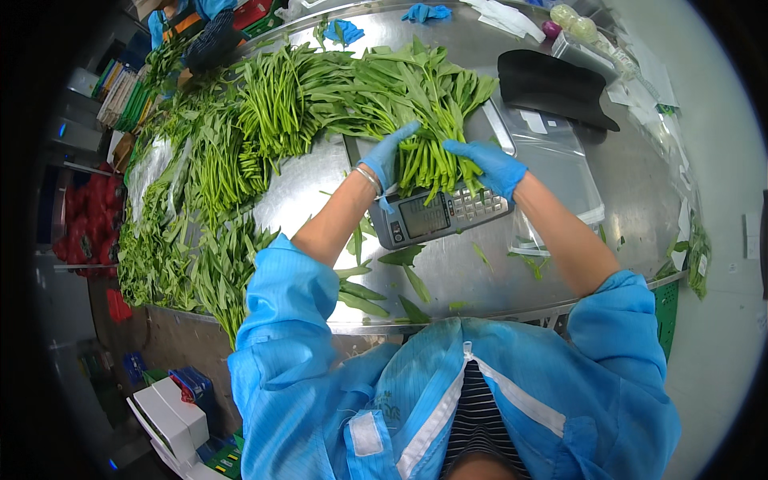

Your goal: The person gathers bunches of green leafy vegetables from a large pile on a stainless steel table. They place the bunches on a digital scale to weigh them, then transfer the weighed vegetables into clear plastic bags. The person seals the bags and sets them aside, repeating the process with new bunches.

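Observation:
My left hand (387,157), in a blue glove, presses against the left side of a bunch of leafy green stems (433,157). On the bunch's right side lies my gloved right hand (489,165), so both hands hold it between them. The cut ends point towards me, above the keypad and display of a grey digital scale (393,231). Its metal pan (501,126) is mostly hidden under the greens. More bunches of leafy stems (279,114) are heaped to the left. Loose leaves (360,294) lie on the steel table in front of the scale.
Clear plastic bags (555,162) and a curved black sheet (555,87) lie to the right. Crumpled blue gloves (344,32) are at the table's far side. Another person's dark sleeve (211,42) shows at the upper left. Steel table edge (372,328) runs before my body.

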